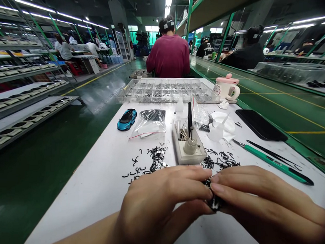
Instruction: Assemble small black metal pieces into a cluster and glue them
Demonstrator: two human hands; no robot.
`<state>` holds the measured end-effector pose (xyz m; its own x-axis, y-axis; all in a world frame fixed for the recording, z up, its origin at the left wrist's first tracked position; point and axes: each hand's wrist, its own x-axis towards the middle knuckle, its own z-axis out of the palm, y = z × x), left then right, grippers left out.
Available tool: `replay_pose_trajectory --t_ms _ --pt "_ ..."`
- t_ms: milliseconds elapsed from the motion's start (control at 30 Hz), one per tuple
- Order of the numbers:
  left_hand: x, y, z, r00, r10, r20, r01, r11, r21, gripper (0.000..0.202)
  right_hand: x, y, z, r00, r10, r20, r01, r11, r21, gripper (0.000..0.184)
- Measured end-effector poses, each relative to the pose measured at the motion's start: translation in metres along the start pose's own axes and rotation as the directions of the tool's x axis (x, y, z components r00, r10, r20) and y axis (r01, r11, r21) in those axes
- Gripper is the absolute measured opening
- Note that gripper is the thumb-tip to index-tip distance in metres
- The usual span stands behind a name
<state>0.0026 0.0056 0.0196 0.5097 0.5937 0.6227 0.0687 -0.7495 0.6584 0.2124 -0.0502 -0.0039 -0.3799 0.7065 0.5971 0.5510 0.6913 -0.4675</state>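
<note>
Close together over the front of the white table, my left hand [165,197] and my right hand [261,193] pinch a small dark part [214,202] between their fingertips. It looks black and shiny, but the fingers cover most of it, so its kind cannot be made out. Beyond my left hand lies a loose pile of small black curved pieces [157,159], with a few silvery bits among them. A second pile of black pieces [222,159] spreads just past my right fingers. Between the piles stands a whitish holder [188,156] with a small bottle and upright tools.
A blue toy car [127,119] and a clear plastic bag [150,123] lie to the left. On the right are a green pen-like tool [278,163], black tweezers [273,153] and a black phone-like slab [260,125]. A compartment tray [168,97] and pink-lidded mug [227,88] stand behind; a person [168,53] sits beyond.
</note>
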Motion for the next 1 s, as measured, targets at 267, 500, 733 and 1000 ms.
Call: replay_pose_trajectory --t_ms 267,500,733,1000 --pt "-0.004 -0.007 0.005 0.986 0.160 0.042 -0.141 0.948 -0.286 0.040 0.005 -0.001 0.000 0.996 -0.085 -0.018 0.085 0.996 -0.001 0.036" --pt "-0.006 -0.002 0.009 0.994 0.108 0.007 -0.098 0.920 -0.380 0.033 0.004 0.011 -0.011 0.955 -0.269 0.124 0.283 0.953 -0.110 0.048" --pt "-0.009 0.000 0.010 0.994 0.087 -0.071 -0.104 0.953 -0.284 0.039 0.008 0.006 0.004 0.985 -0.117 -0.127 0.089 0.975 -0.205 0.029" --pt "0.001 0.011 0.007 0.978 -0.208 -0.004 0.200 0.945 -0.258 0.030 0.009 0.002 0.004 0.986 -0.096 -0.133 0.068 0.977 -0.204 0.030"
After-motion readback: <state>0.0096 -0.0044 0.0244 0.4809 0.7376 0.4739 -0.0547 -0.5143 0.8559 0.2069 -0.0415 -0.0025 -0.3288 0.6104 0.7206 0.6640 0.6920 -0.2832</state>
